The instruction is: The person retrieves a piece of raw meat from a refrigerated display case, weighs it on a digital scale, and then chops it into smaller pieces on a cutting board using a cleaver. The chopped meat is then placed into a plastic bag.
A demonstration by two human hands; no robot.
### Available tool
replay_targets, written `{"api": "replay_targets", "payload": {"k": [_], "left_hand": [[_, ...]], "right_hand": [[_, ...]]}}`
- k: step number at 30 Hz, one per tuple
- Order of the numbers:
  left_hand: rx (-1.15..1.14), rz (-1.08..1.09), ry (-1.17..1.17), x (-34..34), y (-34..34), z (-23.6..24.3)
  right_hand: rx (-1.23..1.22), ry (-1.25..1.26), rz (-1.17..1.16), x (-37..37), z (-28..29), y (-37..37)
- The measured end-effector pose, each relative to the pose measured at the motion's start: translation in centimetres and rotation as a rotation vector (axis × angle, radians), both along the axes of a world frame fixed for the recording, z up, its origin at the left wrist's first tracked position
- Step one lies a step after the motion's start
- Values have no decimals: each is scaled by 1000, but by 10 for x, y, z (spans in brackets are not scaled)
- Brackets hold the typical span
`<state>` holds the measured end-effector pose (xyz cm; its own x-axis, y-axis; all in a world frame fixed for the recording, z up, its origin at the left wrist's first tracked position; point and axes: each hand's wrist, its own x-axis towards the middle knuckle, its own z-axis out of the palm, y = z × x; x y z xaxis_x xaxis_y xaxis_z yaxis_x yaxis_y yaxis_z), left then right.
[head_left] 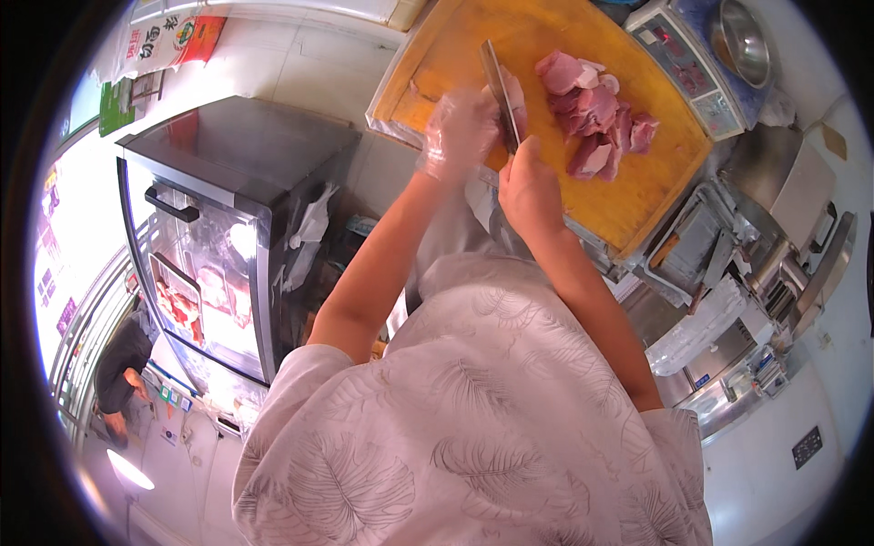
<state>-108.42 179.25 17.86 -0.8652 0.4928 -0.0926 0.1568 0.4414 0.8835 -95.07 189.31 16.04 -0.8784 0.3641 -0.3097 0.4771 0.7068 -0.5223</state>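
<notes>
My right hand (528, 182) grips a large knife (497, 84), its blade upright over the yellow cutting board (630, 211). My left hand (451, 132), in a clear plastic glove, is smeared by motion just left of the blade, so its fingers are unclear. A piece of pink raw meat (516, 100) lies right against the blade, partly hidden by it. A pile of cut raw meat (592, 114) lies on the board's right part.
A scale (683, 77) with a steel bowl (739, 45) stands right of the board. Steel trays (692, 241) sit at lower right. A lit display cabinet (228, 146) holding meat stands on the left. Another person (123, 378) is at the far lower left.
</notes>
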Motion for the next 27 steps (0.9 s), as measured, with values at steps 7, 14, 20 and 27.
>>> {"api": "replay_targets", "payload": {"k": [7,14,20,27], "left_hand": [[69,175,222,33,13,-60],[293,75,-70,42,60,-19],[93,67,463,45,52,-18],[547,-54,-814,45,99,36]], "right_hand": [[-279,293,-256,16,-1,62],[-889,86,-751,41,74,109],[-1338,4,-850,81,64,166],[-1423,24,-716,89,76,167]]}}
